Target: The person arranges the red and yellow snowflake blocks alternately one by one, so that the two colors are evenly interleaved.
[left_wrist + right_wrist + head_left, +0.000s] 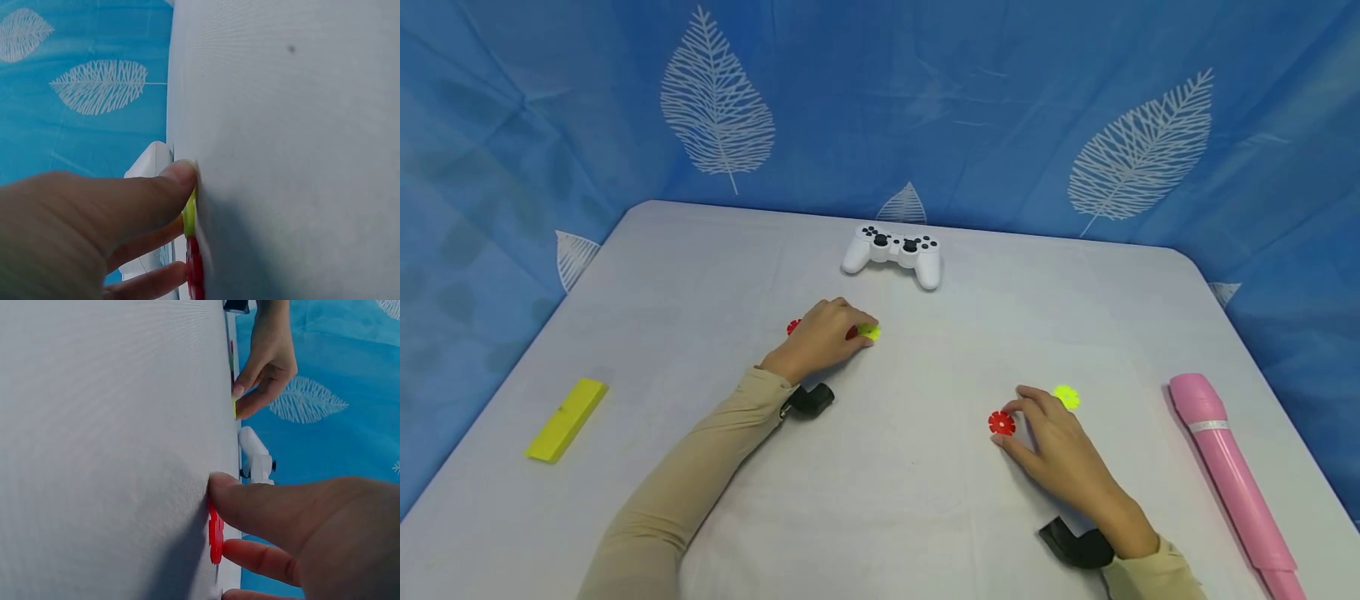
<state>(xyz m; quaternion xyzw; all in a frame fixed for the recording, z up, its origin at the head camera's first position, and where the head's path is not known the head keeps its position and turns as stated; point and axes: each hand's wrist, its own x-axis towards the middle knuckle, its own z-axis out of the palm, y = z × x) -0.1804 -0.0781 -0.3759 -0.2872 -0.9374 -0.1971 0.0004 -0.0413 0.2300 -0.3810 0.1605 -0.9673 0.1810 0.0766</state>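
My left hand (pixel 823 333) pinches a yellow-green notched disc (pixel 870 332) by its edges, low over the white table. Beside that disc, under the fingers, lies a red notched disc (pixel 194 269). Another red piece (pixel 793 326) peeks out on the left side of this hand, mostly hidden by it. Nearer the front right, my right hand (pixel 1063 450) holds a red notched disc (pixel 1002 423) between thumb and forefinger; the disc lies flat at the tabletop. Just beyond the right hand's knuckles is a second yellow-green disc (pixel 1067 397).
A white game controller (pixel 891 252) sits at the table's back edge. On the left lies a yellow bar-shaped block (pixel 567 419). Along the right side stretches a long pink tube-shaped thing (pixel 1236 475) with a pale band. A blue curtain (pixel 925 100) with white leaves hangs behind the table.
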